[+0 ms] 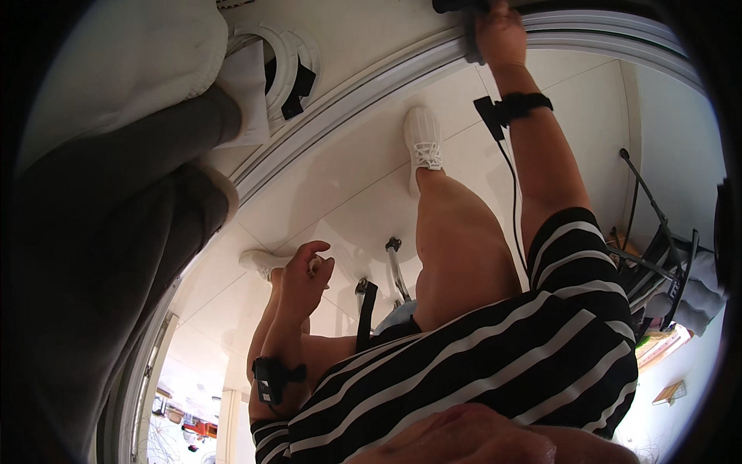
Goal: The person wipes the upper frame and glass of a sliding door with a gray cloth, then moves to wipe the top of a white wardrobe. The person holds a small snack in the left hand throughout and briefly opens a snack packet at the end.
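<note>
My left hand (304,278) is raised at the left, in front of my knee, its fingers curled around a small whitish thing that they partly hide. My right hand (503,35) reaches out to the top of the view, beyond the metal track (429,55). Its fingers are closed on a dark object (458,6) that the picture's edge cuts off; what it is cannot be told. Beside the right wrist is a black strap with a black device (490,118) and a cable. Another black device (269,380) is strapped to my left forearm.
A large grey garment (104,232) with fleece-lined openings and a pale padded one (133,52) fill the left side. White rings (284,69) and a white sheet (252,98) lie beyond the track. Chrome legs (399,264) stand below me; a black-framed rack or cart (661,232) is at right.
</note>
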A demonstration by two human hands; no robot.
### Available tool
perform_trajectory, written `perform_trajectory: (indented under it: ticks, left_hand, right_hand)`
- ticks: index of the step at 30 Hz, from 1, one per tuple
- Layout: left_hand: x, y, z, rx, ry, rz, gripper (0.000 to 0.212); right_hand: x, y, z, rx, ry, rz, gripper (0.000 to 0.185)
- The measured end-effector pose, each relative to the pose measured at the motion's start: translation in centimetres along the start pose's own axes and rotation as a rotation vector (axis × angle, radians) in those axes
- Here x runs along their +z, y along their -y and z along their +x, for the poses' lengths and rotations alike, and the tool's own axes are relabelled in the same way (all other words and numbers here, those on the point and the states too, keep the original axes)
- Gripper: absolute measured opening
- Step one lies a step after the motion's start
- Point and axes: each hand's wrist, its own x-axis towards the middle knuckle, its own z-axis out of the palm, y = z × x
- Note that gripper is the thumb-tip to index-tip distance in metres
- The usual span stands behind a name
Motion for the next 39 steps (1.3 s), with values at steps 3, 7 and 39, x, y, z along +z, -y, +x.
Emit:
perform_trajectory:
  ticks: [3, 7, 39]
  left_hand:
    - [-0.1, -0.4, 0.2, 0.005, 0.0, -0.007, 0.028]
    - [-0.2, -0.6, 0.5, 0.041, 0.01, -0.063, 0.028]
    - [-8.9, -13.3, 23.6, 0.689, -0.523, 1.73, 0.026]
  right_hand:
    - [3.6, -1.0, -0.7, -0.238, 0.056, -0.075, 0.048]
    - [4.9, 1.1, -2.3, -0.069, 0.192, -0.131, 0.051]
    - [5.8, 3.0, -4.6, -0.072, 0.077, -0.116, 0.032]
